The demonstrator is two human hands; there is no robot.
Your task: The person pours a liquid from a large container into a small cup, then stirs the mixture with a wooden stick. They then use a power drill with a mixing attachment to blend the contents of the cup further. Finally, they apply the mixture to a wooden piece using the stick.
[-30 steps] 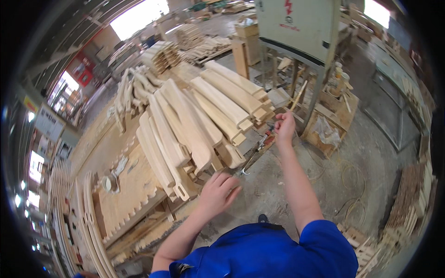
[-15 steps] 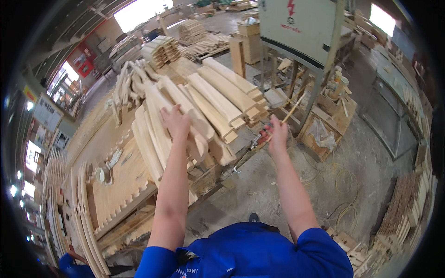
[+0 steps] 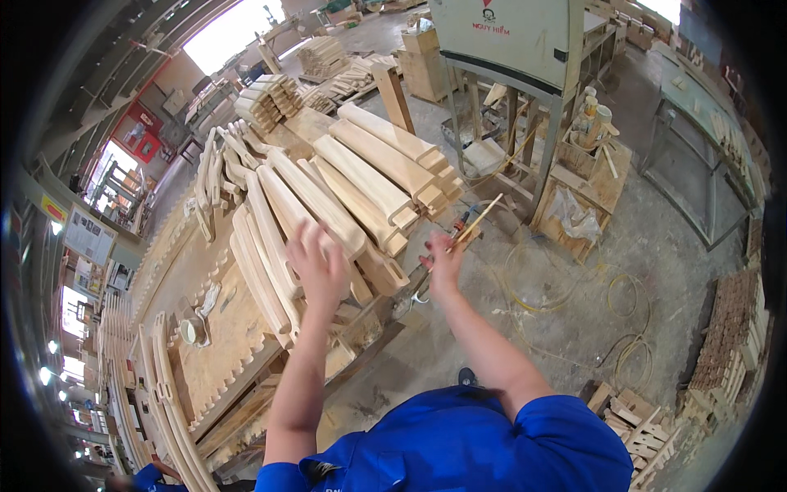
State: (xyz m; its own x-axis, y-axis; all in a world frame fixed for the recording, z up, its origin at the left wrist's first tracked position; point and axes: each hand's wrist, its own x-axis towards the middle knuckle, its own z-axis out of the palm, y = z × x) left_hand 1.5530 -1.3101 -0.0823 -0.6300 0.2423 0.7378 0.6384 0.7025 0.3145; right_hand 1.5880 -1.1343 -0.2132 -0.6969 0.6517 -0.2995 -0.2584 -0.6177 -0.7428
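My left hand is raised with fingers spread, over the near ends of the long, pale shaped wooden pieces. It holds nothing, and whether a fingertip touches the wood I cannot tell. My right hand is closed on a thin wooden stick, which points up and to the right. Just beyond that hand, a tool with red and dark parts lies by the bench edge, partly hidden. Squared pale boards with rounded edges lie side by side to the right of the shaped pieces.
A grey electrical cabinet stands on legs ahead right, beside a low wooden stand with jars and a plastic bag. Yellow hose coils on the floor. A white cup sits on the bench at left. Stacked wood stands far right.
My left hand has lifted off the wooden piece, its fingers now spread. My right hand has come left and slightly nearer with the stick. The whole view has shifted a little.
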